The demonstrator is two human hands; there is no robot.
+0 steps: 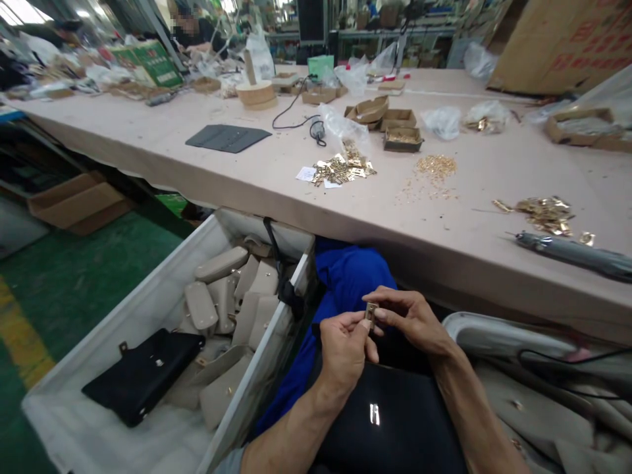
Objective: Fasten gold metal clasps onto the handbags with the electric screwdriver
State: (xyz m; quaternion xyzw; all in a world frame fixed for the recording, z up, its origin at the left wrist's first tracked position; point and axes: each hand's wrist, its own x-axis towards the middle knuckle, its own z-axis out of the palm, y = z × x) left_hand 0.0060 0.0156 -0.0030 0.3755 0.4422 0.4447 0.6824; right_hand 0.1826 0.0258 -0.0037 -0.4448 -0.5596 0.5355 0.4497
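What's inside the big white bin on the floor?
The white bin holds beige bag pieces, with a black bag piece lying on top. Whatever is underneath them is covered.

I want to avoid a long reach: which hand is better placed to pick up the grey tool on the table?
Right, probably. The grey tool lies on the table to the right hand's side; the left hand would have to cross over.

1 head-worn camera looks forward and down, close over the lap, the worktable (207, 168) beyond.
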